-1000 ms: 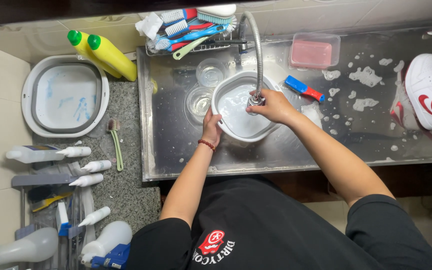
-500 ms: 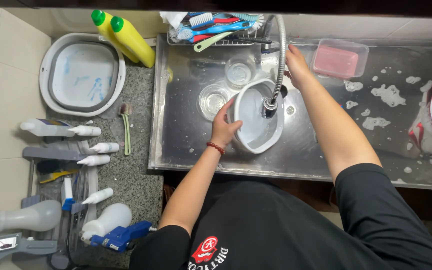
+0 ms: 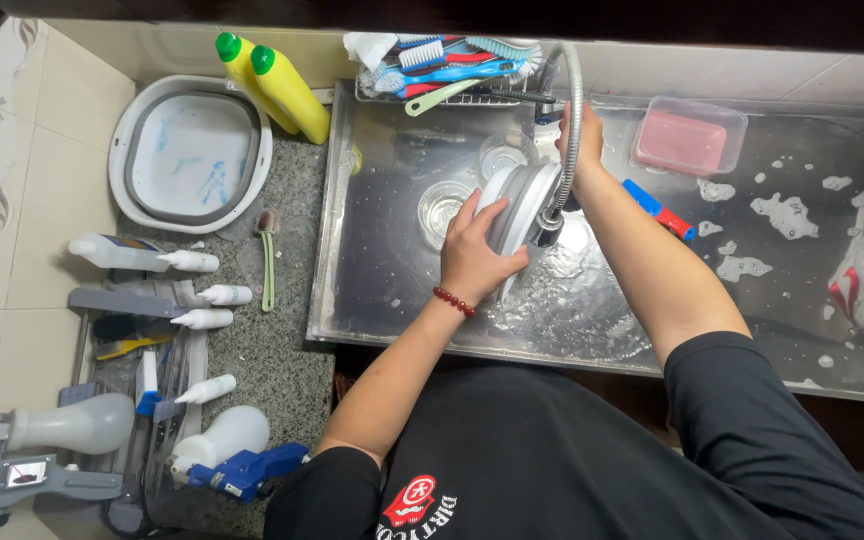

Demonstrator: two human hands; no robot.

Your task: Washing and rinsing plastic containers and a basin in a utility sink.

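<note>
From the head view, the left hand (image 3: 477, 255) curls its fingers around the rim of a white basin (image 3: 514, 205), tipped on edge in the steel sink (image 3: 382, 290). The right hand (image 3: 584, 135), arm extended, closes around the flexible faucet hose (image 3: 576, 110) above the basin.

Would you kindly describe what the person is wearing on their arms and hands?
Both hands are bare, with no gloves. The left hand has a bracelet of dark red beads round the wrist. The right hand shows no jewellery. Both forearms are uncovered; short black sleeves of a T-shirt end above the elbows.
</note>
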